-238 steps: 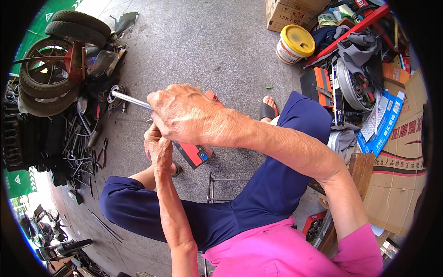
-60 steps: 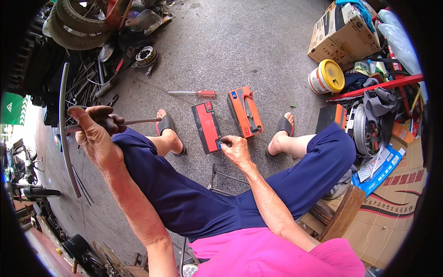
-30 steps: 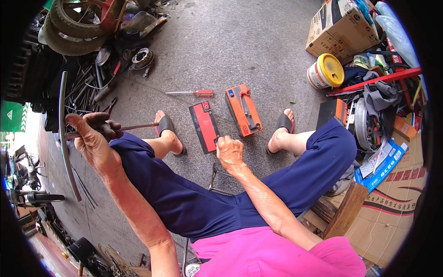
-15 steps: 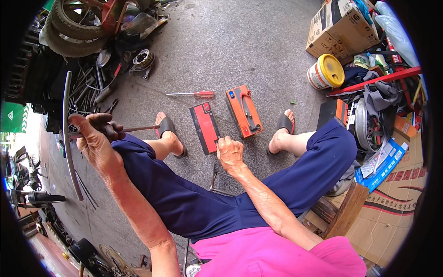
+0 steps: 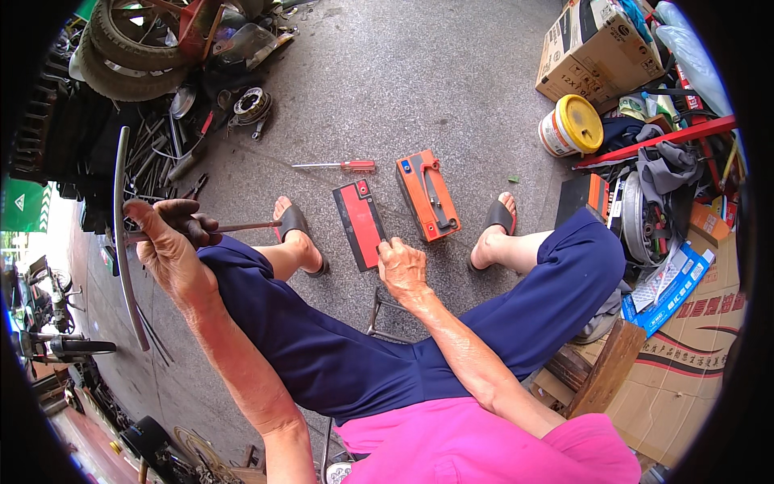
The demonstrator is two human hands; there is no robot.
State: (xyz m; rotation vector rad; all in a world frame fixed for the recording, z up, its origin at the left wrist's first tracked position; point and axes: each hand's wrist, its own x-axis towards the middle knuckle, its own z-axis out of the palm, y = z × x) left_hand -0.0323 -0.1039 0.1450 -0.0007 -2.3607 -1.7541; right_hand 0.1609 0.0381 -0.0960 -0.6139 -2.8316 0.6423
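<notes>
My left hand (image 5: 173,250) is raised at the left, fingers curled round the shaft of a T-shaped metal tool (image 5: 256,227). The tool's long grey crossbar (image 5: 121,173) stands beside my thumb, and its thin brownish shaft points right above my knee. My right hand (image 5: 403,270) is closed at the near right corner of a red and black battery (image 5: 361,226); the fingertips are partly hidden. An orange battery (image 5: 427,196) stands just right of it, with a black lead along its top. A screwdriver (image 5: 355,166) with a red handle lies on the ground beyond them.
Wheels with tyres (image 5: 133,44), a hub part (image 5: 250,106) and piled metal tools crowd the far left. On the right are a yellow-lidded bucket (image 5: 570,127), a cardboard box (image 5: 601,56), a red bar (image 5: 657,143) and a wooden block (image 5: 605,369). My sandalled feet flank the batteries.
</notes>
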